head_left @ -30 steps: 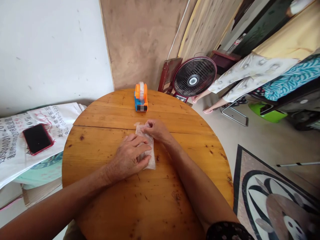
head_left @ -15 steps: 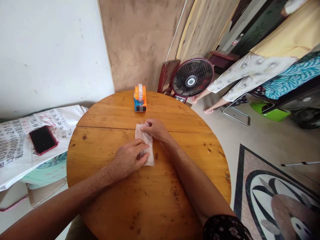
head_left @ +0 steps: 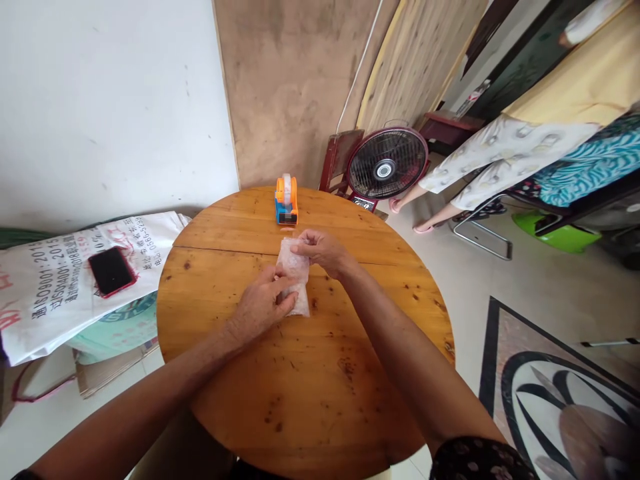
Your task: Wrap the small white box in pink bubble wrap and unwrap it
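Observation:
A whitish, translucent piece that looks like bubble wrap [head_left: 294, 261] lies on the round wooden table [head_left: 310, 380], its near end flat and its far part slightly raised. My right hand [head_left: 325, 252] pinches the far right corner between thumb and fingers. Over the left edge, my left hand [head_left: 263, 299] grips the wrap with its fingers, the thumb lower down near the close end. Whether anything is inside the wrap cannot be seen. Beyond it stands an orange and blue tape dispenser [head_left: 287, 201] with a roll of clear tape.
A phone [head_left: 112, 271] rests on a printed white sack [head_left: 55, 267] left of the table. Behind the table is an electric fan [head_left: 387, 163] by a wooden chair [head_left: 340, 157]. A person in patterned trousers [head_left: 520, 157] stands at the right.
My right hand has lifted the wrap's far part a little, and a crease now shows across its middle. Both hands remain on it. The camera view has shifted slightly.

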Demonstrator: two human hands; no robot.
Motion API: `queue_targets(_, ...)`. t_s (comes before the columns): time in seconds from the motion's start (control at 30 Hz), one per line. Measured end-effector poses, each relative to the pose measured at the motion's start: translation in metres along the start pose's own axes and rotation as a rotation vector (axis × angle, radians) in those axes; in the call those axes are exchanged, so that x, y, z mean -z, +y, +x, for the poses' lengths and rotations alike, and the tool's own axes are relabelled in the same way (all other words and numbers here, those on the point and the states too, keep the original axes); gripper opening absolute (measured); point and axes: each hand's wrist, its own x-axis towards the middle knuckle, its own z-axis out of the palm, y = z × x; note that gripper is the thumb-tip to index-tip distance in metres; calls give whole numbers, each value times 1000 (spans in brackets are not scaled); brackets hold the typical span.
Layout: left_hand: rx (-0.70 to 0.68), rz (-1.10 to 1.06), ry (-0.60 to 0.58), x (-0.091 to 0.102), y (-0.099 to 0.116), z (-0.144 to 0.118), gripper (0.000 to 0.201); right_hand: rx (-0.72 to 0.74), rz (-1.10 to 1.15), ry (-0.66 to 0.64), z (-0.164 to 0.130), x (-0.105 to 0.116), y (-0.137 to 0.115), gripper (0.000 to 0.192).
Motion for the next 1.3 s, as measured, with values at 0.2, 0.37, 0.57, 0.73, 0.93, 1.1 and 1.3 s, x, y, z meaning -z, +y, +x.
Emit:
queue_targets(0.2,168,12,223,-8,-5,-6,37,144,-46,-73,-25,-4,-9,33)
queue_targets(0.37,238,-251,179,-9,-11,-1,72,168,-29,-158,-37,-6,-7,32)
queue_targets(0.57,233,-589,-34,-2,-12,4,51,192,-91,-183,-46,-11,-9,28)
queue_targets(0.73,261,-527,12,-1,-15,3,30,247,-234,-54,-65,-23,-9,19)
queue_targets(0.93,193,-459,6,-2,-12,4,19,336,-225,110,-97,-35,18,10)
queue_targets(1.1,132,-369,8,0,-7,6,19,352,-239,127,-104,-35,26,9)
queue_targets(1.3,40,-314,-120,17,-9,0,19,342,-244,103,-105,-33,26,7)
